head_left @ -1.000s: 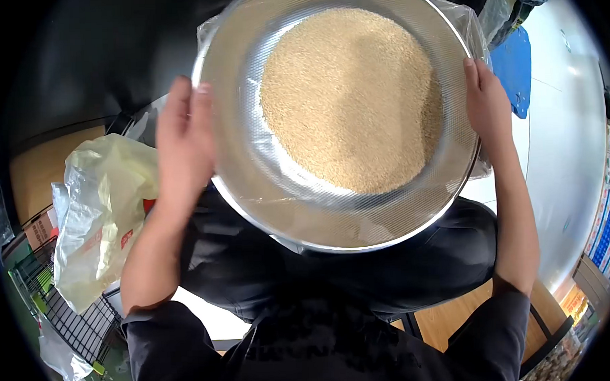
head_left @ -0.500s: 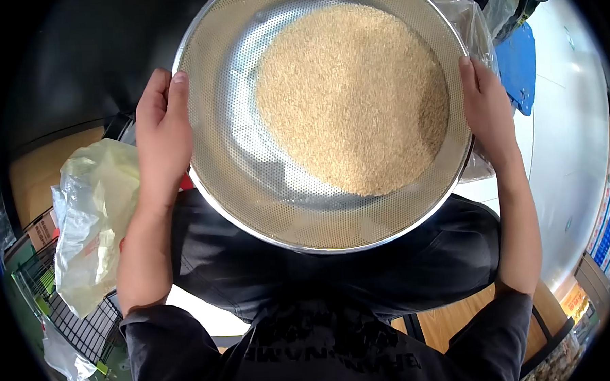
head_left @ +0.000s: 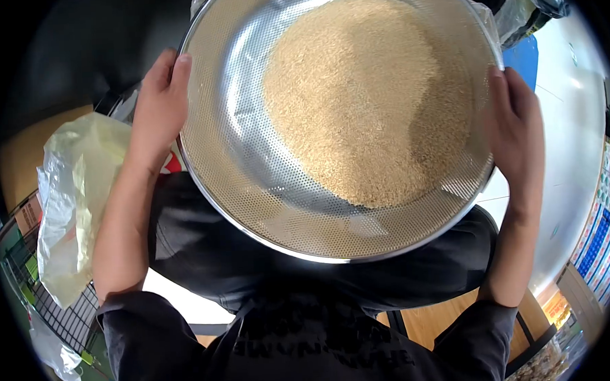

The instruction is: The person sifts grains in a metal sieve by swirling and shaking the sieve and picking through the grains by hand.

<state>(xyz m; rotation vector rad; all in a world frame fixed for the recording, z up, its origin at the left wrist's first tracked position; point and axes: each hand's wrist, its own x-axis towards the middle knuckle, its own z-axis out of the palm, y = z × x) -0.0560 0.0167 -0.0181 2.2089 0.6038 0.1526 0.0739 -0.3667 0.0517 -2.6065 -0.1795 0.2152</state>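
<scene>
Our left hand (head_left: 158, 107) and right hand (head_left: 518, 128) curl closed around the rim of the sieve (head_left: 241, 135), near nine and three o'clock, at twelve from our lap (head_left: 336, 281). Its heap of grain (head_left: 362, 99) lies toward three; a steep tilt that way could spill it. We count two hands, one sieve, one heap.
</scene>
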